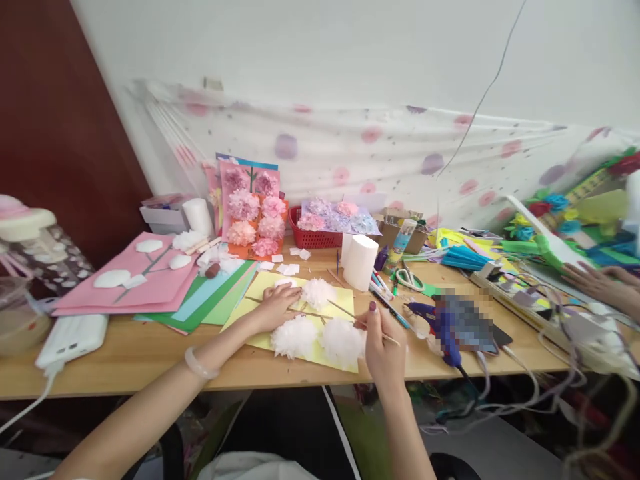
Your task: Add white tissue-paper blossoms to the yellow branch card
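Observation:
A yellow sheet of paper (250, 293) lies at the table's front edge, with drawn brown branches and fluffy white paper flowers (295, 337) on it. My left hand (280, 307), a pale bracelet on its wrist, rests on the sheet's left part with fingers stretched out beside a white piece. In my right hand (385, 347) a thin wooden stick (345, 311) is pinched between thumb and fingers. Its far end points at the upper white flower (319, 293). Part of the lower right flower (343, 339) touches or nearly touches my right hand.
A white paper roll (361, 263), markers (383, 285), scissors (410, 279) and a blue glue gun (445, 330) lie right of the sheet. Pink paper (125, 273) lies left; a red basket (315, 238) stands behind. At far right, another person's hand (600, 287) works near cables and a power strip (525, 310).

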Motion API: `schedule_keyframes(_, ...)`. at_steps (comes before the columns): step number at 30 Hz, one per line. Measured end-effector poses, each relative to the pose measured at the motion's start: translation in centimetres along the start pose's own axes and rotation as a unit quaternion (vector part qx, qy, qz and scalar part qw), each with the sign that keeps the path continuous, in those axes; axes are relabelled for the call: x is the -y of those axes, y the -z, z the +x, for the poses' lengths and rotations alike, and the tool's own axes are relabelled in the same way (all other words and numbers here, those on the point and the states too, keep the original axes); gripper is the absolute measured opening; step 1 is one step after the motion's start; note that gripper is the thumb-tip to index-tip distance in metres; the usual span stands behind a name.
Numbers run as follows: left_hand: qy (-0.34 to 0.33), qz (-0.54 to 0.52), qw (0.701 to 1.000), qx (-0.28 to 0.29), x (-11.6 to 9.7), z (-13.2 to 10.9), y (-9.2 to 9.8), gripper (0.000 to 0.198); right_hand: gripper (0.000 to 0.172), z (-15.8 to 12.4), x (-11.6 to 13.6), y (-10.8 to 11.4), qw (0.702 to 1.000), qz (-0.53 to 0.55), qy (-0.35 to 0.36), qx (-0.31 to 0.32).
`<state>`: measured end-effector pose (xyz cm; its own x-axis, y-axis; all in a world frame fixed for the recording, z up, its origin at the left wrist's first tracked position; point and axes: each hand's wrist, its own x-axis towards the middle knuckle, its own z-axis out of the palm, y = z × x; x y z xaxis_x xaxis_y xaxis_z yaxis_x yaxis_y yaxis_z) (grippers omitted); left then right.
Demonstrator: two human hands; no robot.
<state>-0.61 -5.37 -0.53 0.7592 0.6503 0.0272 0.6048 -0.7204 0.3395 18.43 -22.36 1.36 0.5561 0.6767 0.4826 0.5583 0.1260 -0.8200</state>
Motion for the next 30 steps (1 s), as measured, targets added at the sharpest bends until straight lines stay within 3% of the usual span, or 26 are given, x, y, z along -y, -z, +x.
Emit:
schedule_keyframes(3,0.006,0.004,1.000,0.022,-0.4,-0.1,0.5,0.050,0.060,0.2,-0.9,-0.2,0.999,0.037,-0.008,-0.037)
schedule_keyframes(6,-0.010,-0.002,1.000,0.030,-0.1,0.2,0.7,0.049,0.063,0.4,-2.2,-0.6,0.989,0.090,-0.078,-0.083)
schedule_keyframes(9,-0.032,-0.024,0.999,-0.009,1.6,1.0,1.5,0.041,0.065,0.4,-3.5,-0.6,0.974,0.116,-0.148,-0.125)
schedule_keyframes(11,-0.009,-0.026,0.995,-0.097,3.7,1.5,3.0,0.032,0.062,0.3,-4.3,-0.5,0.963,0.137,-0.188,-0.136)
schedule_keyframes(13,0.061,-0.002,0.979,-0.193,6.5,1.6,5.2,0.029,0.055,0.3,-5.1,-0.5,0.945,0.187,-0.223,-0.150)
schedule_keyframes(17,0.169,0.051,0.948,-0.265,12.4,0.7,10.1,0.037,0.042,0.6,-6.4,-0.8,0.896,0.319,-0.254,-0.173)
schedule_keyframes(20,0.213,0.093,0.935,-0.267,15.3,-0.1,11.8,0.032,0.039,0.8,-7.3,-0.8,0.884,0.346,-0.276,-0.151)
schedule_keyframes(25,0.207,0.128,0.944,-0.223,16.8,0.5,10.8,0.026,0.038,0.9,-7.8,-0.6,0.875,0.364,-0.294,-0.125)
schedule_keyframes(30,0.200,0.112,0.949,-0.219,17.1,2.3,9.8,0.012,0.037,0.8,-6.0,-0.6,0.867,0.364,-0.305,-0.150)
